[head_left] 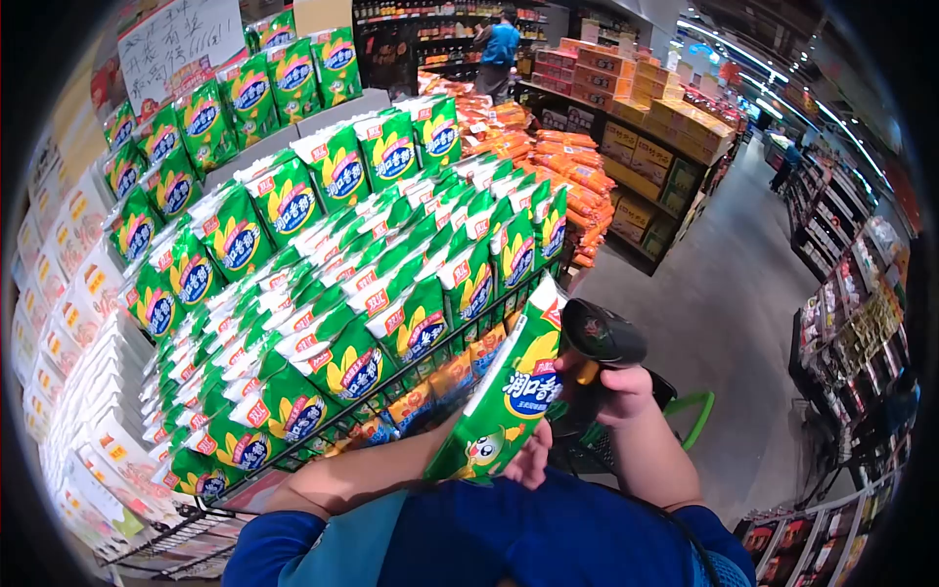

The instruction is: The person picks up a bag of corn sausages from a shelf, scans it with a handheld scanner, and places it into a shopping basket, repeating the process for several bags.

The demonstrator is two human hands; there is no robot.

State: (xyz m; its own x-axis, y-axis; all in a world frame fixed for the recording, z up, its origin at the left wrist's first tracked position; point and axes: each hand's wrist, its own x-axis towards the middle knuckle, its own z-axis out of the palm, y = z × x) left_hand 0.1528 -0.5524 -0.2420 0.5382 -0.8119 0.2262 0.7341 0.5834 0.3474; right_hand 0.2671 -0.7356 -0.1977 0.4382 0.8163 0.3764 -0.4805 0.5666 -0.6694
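Observation:
A green and white snack bag (509, 391) with yellow corn pictures stands tilted in front of my chest. My left hand (531, 458) grips it from behind near its lower right side, and part of the fingers is hidden. Close by, my right hand (624, 393) is wrapped round a black handheld barcode scanner (604, 335). The scanner's head is beside the bag's upper right edge. To the left, dense rows of matching green bags (293, 201) fill a display rack (391, 377) with black wire edging.
Orange packs (577, 186) are heaped beyond the rack. Boxes (685, 127) sit on a dark shelf unit. A green-handled cart (696, 416) is close behind my right hand. White packs (88, 450) line the left. A person in a blue vest (501, 44) stands at the back.

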